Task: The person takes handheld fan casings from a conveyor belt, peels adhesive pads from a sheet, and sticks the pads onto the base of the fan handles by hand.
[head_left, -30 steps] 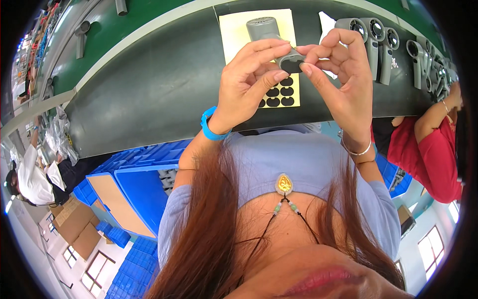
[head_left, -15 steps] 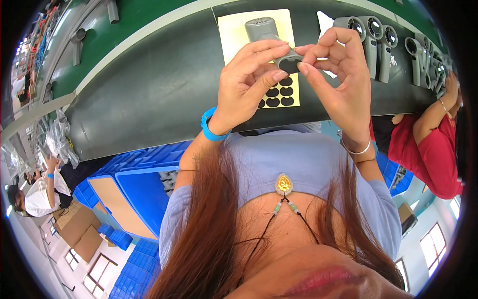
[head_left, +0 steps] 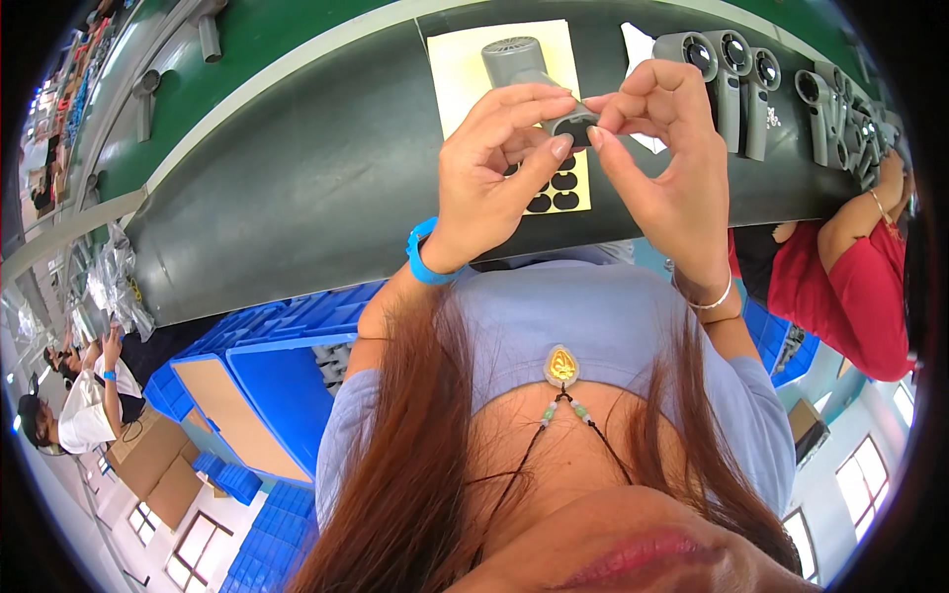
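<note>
A grey handheld fan (head_left: 512,65) lies over the yellow sheet, its grilled head pointing away and its handle end raised toward me. My left hand (head_left: 486,173) is closed around the handle near that end, thumb below and fingers on top. A black oval sticker (head_left: 572,129) covers the end face. With my right hand (head_left: 667,163), I pinch the right rim of this end, the thumb tip pressing at the sticker's edge. Black oval stickers (head_left: 564,182) in rows show on the yellow sheet (head_left: 457,74) below my hands, partly hidden by the left one.
Several grey fans (head_left: 729,89) lie on the dark belt (head_left: 297,178) to the right, some by a white paper (head_left: 640,49). A co-worker in a red sleeve (head_left: 850,296) reaches in there. Clear plastic bags (head_left: 119,282) sit at the left end; blue crates (head_left: 267,385) stand below.
The right thumb has shifted slightly left along the sticker's edge. Both hands keep their hold on the fan, and the view has moved a little.
</note>
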